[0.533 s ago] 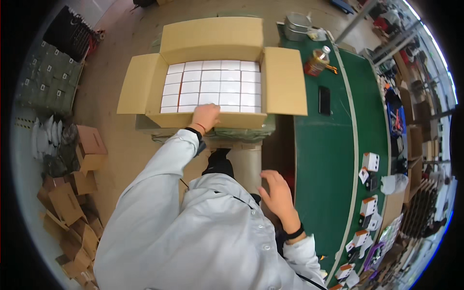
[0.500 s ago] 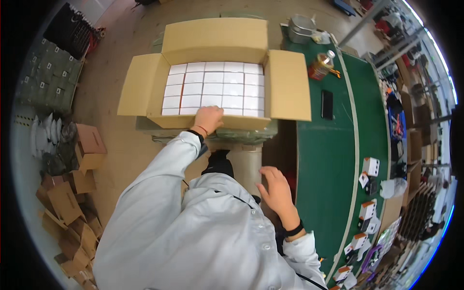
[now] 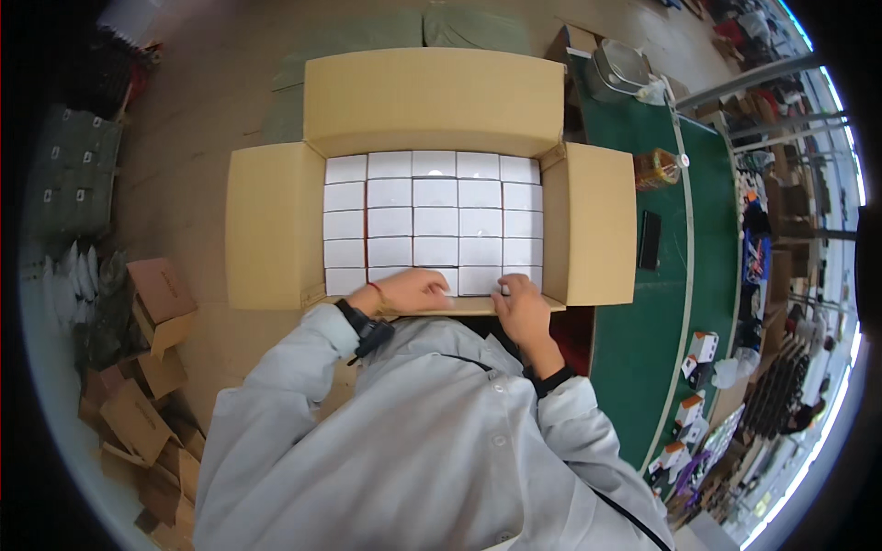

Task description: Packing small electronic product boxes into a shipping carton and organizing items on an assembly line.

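An open cardboard carton (image 3: 432, 96) stands before me, its far and side flaps folded outward. Rows of small white boxes (image 3: 435, 221) fill it in a tight grid. My left hand (image 3: 411, 290) lies over the middle of the nearest row, back up, fingers bent down at the boxes' near edge. At the near right corner, my right hand (image 3: 524, 310) reaches over the carton's edge, thumb and fingers apart against the closest boxes. Both hands seem to touch the boxes without lifting any. Some fingertips are hidden.
To the right runs a green-topped workbench (image 3: 620, 367), bearing a black phone (image 3: 650, 241), a bottle (image 3: 660, 170) of amber liquid, a metal container (image 3: 617, 69) and several small orange-and-white boxes (image 3: 690, 410). Flattened and open cardboard boxes (image 3: 138, 418) are heaped on the left floor.
The carton now appears nearer and larger. My right hand has come up from beside my body to the near right corner. The left hand has spread along the near row.
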A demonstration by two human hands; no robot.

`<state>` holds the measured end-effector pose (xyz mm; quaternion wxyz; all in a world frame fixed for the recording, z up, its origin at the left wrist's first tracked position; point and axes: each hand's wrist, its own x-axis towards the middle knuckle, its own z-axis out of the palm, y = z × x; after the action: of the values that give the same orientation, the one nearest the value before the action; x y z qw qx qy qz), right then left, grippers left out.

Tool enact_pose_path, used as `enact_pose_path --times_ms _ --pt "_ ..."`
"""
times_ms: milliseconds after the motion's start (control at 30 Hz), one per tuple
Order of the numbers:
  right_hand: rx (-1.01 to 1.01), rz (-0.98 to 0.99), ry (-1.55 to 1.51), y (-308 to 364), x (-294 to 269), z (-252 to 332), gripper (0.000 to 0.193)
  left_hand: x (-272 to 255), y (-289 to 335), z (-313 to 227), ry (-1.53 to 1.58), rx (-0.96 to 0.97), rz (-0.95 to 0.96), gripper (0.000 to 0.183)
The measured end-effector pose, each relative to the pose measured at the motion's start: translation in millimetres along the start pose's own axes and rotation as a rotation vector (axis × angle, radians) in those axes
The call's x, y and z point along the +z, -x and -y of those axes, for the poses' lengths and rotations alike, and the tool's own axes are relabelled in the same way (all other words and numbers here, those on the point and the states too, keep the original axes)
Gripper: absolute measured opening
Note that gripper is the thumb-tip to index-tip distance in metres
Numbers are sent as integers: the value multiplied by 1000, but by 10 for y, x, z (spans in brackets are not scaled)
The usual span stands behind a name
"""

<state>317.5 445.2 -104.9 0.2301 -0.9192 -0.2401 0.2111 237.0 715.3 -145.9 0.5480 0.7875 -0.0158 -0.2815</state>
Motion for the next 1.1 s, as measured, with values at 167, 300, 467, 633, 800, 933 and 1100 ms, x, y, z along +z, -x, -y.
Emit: enact_pose_path --times_ms 167,300,467,633,800,933,1100 --pt "335 -71 -371 -561 -59 -588 43 -649 -541 112 -182 29 -378 41" --pt "972 21 -1477 -591 -151 -396 99 -964 -1384 -66 -452 120 -490 55" --pt "1411 -114 -1658 -678 57 -309 109 -909 -2299 -657 -655 -129 -425 76" --pt "1516 -148 -1629 -753 175 -311 103 -659 -2522 -487 -820 -1 -551 89" --pt "1591 -179 -1556 -746 364 -432 103 -726 -2612 -507 -764 34 -491 86" --pt "1430 -244 -1559 -1052 247 9 101 -784 -2603 -346 -809 -4 -447 83" --pt "1535 -363 -1510 -1140 425 -157 98 -694 -2669 -422 -788 -4 -550 77"
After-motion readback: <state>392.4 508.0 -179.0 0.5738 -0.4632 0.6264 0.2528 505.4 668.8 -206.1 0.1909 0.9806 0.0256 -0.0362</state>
